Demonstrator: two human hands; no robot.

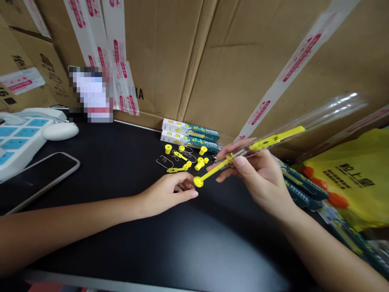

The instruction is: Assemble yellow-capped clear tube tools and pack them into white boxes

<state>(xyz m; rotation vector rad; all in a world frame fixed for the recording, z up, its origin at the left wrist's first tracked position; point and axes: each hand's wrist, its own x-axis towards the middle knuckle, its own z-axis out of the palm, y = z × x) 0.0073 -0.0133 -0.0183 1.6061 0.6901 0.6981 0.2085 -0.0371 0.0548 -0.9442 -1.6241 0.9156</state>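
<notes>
My right hand (255,170) is closed around a clear plastic tube (322,111) that tilts up to the right. Inside the tube lies a yellow scale piece (276,138) marked "N". A yellow rod (212,172) sticks out of its lower left end and ends in a round yellow cap (198,181). My left hand (173,190) is beside that cap with its fingers curled; what they hold, if anything, is hidden. Behind the hands, several small yellow caps (168,149), yellow pieces (178,170) and wire hooks (164,162) lie on the black table (188,251).
Printed narrow boxes (190,140) lie at the back, and more boxes (304,182) at the right by a yellow bag (355,178). A phone (39,178) and a white power strip (27,134) are at the left. Large cardboard (158,52) stands behind.
</notes>
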